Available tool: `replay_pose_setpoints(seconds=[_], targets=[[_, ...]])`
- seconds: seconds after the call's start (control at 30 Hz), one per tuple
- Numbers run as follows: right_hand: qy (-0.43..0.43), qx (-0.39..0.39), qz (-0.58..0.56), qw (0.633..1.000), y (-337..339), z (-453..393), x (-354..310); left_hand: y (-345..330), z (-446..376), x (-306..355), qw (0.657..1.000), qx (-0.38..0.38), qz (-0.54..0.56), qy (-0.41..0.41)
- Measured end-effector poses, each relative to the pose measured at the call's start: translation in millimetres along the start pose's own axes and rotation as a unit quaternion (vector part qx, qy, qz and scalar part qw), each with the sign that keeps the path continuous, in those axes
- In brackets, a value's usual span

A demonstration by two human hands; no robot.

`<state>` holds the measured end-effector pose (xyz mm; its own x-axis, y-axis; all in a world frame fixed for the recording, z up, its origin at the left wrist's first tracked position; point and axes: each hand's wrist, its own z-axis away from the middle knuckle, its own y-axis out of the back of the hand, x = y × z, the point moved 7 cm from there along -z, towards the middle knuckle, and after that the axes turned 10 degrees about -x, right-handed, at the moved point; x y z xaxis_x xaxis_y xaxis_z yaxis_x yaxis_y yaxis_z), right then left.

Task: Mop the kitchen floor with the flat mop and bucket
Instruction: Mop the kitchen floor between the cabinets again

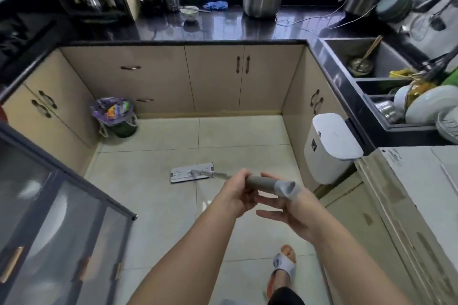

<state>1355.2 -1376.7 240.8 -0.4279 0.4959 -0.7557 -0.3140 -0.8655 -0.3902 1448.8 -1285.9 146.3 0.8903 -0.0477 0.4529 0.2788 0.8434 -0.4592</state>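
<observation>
Mop head (192, 172) flat on mid-floor tiles (153, 205), handle (262, 184) gripped by left hand (235, 195), cradled by half-open right hand (285, 210). Mopping seemingly underway; far floor by bin (115, 116) apparently left; no bucket in sight.

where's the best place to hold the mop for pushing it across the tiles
Grip the thick grey sleeve at the top of the mop handle, from above and beside it, where the left hand already wraps it. The pole slants down to the flat mop head.
</observation>
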Motion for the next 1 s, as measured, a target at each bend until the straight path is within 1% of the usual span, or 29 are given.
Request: replay_pose_setpoints(seconds=[0.07,0.13,0.17,0.23,0.3,0.37,0.4,0.47,0.5,0.57,0.67,0.73,0.83,0.93,1.0], targets=[[-0.051,-0.063,-0.085,0.993,11,-15,-28,-16,-24,25,0.999,0.038,0.026,-0.003],[-0.117,-0.13,-0.124,0.977,12,-39,-48,-30,-49,56,0.996,0.066,0.054,-0.012],[-0.14,-0.143,-0.146,0.969,10,-49,-56,-36,-58,70,0.995,0.081,0.06,-0.022],[-0.158,-0.133,-0.209,0.956,16,-79,-86,-50,-83,102,0.985,0.125,0.107,-0.05],[-0.182,-0.09,-0.254,0.946,31,-107,-119,-60,-106,117,0.969,0.172,0.16,-0.075],[-0.227,-0.059,-0.238,0.942,50,-134,-151,-71,-128,129,0.953,0.201,0.199,-0.106],[-0.255,-0.056,-0.206,0.943,56,-143,-160,-73,-137,132,0.946,0.214,0.214,-0.119],[-0.314,-0.076,-0.099,0.941,65,-173,-172,-67,-155,144,0.93,0.253,0.236,-0.123],[-0.33,-0.082,-0.036,0.94,65,-183,-174,-63,-157,149,0.928,0.262,0.235,-0.121],[-0.358,-0.101,0.112,0.921,57,-212,-172,-46,-163,160,0.917,0.272,0.261,-0.131],[-0.349,-0.133,0.301,0.877,24,-258,-173,-10,-168,183,0.896,0.284,0.305,-0.155],[-0.341,-0.167,0.398,0.835,-4,-292,-184,16,-174,209,0.875,0.3,0.335,-0.179],[-0.308,-0.199,0.51,0.778,-37,-349,-221,36,-192,259,0.834,0.311,0.404,-0.21],[-0.271,-0.202,0.604,0.721,-69,-414,-264,48,-219,321,0.8,0.295,0.465,-0.239],[-0.242,-0.197,0.656,0.688,-94,-458,-281,70,-233,362,0.784,0.288,0.488,-0.253]])
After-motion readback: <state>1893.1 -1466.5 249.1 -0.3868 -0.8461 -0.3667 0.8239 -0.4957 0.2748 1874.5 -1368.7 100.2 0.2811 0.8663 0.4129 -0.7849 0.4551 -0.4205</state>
